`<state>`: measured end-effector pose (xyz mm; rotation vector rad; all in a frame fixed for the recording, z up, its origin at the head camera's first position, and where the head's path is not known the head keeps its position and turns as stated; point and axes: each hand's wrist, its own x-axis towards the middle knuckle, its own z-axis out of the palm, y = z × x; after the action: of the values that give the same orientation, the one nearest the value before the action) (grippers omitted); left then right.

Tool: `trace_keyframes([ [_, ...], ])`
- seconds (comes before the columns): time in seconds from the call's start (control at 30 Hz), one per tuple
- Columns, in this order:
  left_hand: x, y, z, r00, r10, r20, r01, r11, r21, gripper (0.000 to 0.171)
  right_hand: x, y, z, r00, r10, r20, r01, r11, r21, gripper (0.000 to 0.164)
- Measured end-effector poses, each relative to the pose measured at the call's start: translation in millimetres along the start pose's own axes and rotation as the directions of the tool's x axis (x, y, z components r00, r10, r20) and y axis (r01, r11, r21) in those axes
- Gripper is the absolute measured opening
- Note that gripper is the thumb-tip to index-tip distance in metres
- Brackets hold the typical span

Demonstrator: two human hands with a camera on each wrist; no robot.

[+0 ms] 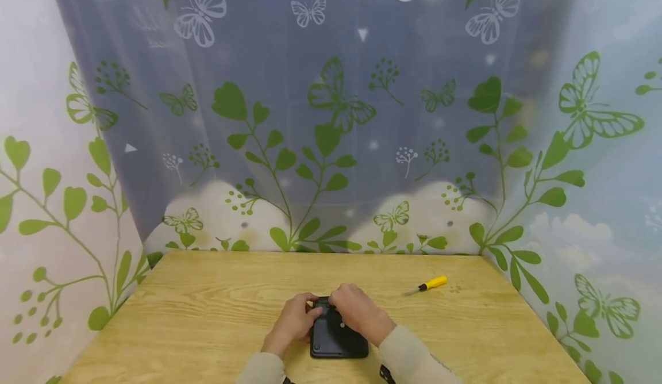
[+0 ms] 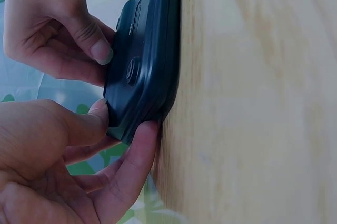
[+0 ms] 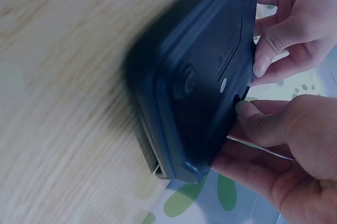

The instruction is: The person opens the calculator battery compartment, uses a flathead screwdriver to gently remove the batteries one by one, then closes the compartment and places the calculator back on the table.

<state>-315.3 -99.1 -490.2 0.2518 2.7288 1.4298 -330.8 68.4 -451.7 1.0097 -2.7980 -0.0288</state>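
A black calculator-like device (image 1: 336, 341) lies back side up on the table, with round feet at its corners and a small pale round spot on its back. My left hand (image 1: 296, 319) grips its far left part, thumb on the back and fingers along the side. At the far end my right hand (image 1: 359, 312) pinches the edge between thumb and fingers. The right thumb (image 3: 255, 116) presses beside a dark notch in the back, seen in the right wrist view. The right hand hides the device's far right corner in the head view.
A screwdriver (image 1: 433, 283) with a yellow and black handle lies at the back right of the wooden table (image 1: 207, 315). Several tiny bits (image 1: 455, 288) are scattered beside its handle. A patterned cloth (image 1: 403, 114) with leaves and butterflies hangs behind the table and along both sides.
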Motion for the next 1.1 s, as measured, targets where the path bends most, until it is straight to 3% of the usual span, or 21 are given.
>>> trace_keyframes([
  [0.57,0.7,0.5,-0.4,1.000,-0.011,0.012,0.011,1.000,-0.007,0.035,-0.5,0.1,-2.8,1.000,0.018,0.010,-0.019,1.000,0.018,0.013],
  [1.1,0.7,1.7,-0.1,0.999,-0.026,0.025,0.026,1.000,-0.007,0.033,5.1,3.2,-3.4,0.998,-0.051,0.040,0.049,0.998,0.042,0.027],
])
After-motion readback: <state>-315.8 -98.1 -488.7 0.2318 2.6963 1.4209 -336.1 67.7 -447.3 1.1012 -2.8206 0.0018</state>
